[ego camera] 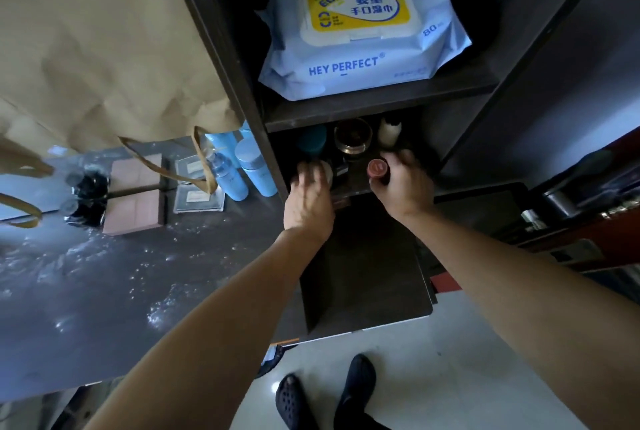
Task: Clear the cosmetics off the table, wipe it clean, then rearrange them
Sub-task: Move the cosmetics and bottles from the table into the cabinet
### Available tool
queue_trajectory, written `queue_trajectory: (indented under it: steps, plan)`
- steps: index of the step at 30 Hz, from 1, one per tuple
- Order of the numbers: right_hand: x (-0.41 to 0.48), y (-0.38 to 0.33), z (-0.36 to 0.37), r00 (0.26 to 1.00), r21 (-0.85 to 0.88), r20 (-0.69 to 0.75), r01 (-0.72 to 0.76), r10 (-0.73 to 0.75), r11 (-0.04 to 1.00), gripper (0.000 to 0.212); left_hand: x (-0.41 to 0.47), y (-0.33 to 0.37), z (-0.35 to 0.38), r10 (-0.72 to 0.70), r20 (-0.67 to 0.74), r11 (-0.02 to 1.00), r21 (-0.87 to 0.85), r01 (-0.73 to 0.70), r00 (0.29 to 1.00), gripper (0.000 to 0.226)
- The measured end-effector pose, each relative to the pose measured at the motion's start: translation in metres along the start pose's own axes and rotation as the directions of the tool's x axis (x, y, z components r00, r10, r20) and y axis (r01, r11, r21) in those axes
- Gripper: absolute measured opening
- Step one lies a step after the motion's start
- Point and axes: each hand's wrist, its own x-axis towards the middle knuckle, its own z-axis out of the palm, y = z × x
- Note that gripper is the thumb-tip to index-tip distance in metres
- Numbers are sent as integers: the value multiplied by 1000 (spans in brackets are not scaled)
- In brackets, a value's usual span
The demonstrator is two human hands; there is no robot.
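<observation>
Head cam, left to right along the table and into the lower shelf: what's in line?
black bottles → pink box → clear compact cases → blue bottles → left hand → right hand gripping red-capped jar

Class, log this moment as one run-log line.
left hand: on pale jar, grip blurred | right hand: grips red-capped container | site: lower shelf | wipes pack: upper shelf | blue bottles: on table

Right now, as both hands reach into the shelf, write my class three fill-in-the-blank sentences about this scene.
The wet wipes pack lies on the ____ shelf.
The right hand grips a small container whose cap is ____.
The blue bottles stand on the table, to the ____ of the shelf unit.
Missing words: upper; red; left.
</observation>
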Motion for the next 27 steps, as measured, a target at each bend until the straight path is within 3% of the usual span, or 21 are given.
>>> queue_trajectory:
  steps: [2, 5, 8, 19, 23, 27]
  plan:
    - [-15, 1, -1, 994, 50, -92, 71, -67, 996, 41, -26, -9, 2, 101, -39, 995, 23, -100, 994, 64]
    - [-44, -4, 4, 972, 162, -140, 213, -191, 963, 28, -68, -36, 0, 165, -61, 985, 64, -161, 984, 43]
    - [-72, -24, 15, 956, 223, -105, 292, -275, 930, 20, -100, -72, -9, 41, 15, 995, 93, -42, 999, 31]
    - [-117, -186, 64, 818, 281, 122, 515, -562, 810, 14, -181, -221, -83, -358, -70, 932, 31, 361, 931, 30]
    - [-113, -248, 82, 778, 260, 175, 554, -603, 791, 16, -199, -279, -104, -443, -46, 895, 31, 445, 895, 31]
    - [-105, -301, 110, 784, 232, 212, 539, -583, 810, 17, -193, -344, -114, -462, -23, 887, -6, 462, 887, 31]
